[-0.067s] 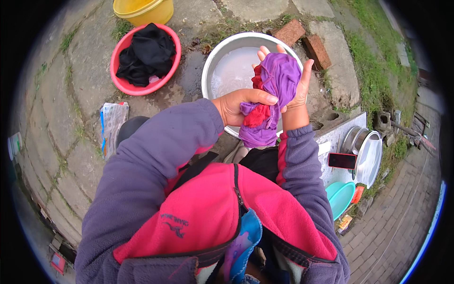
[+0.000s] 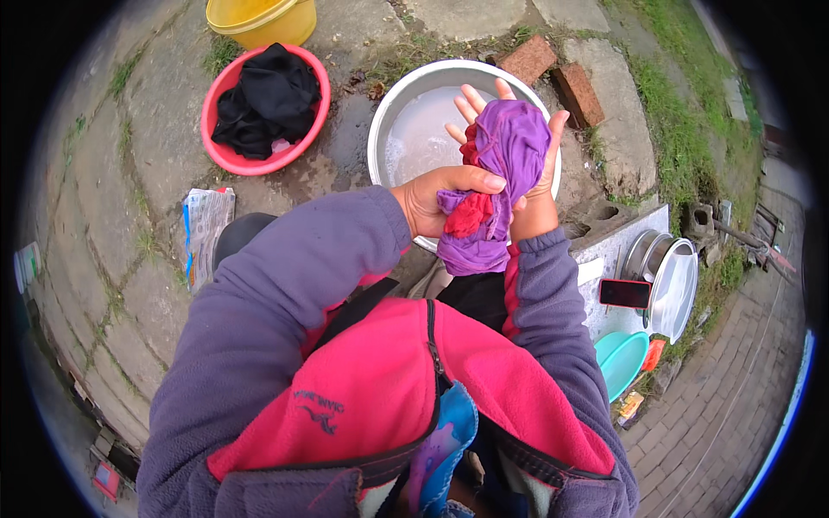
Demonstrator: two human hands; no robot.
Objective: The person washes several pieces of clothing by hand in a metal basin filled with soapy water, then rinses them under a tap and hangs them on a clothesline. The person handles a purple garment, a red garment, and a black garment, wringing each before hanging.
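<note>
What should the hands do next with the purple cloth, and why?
Probably curl the right hand round the purple cloth: its fingers are spread open, while only the left hand seems to grip the bundle.

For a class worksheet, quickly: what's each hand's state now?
Left hand: closed, holding purple and red cloth.
Right hand: open, cloth against its palm.

A head-worn fisheye camera looks steeply down, close over the jacket (image 2: 363, 371), toward the round basin (image 2: 381, 129)
</note>
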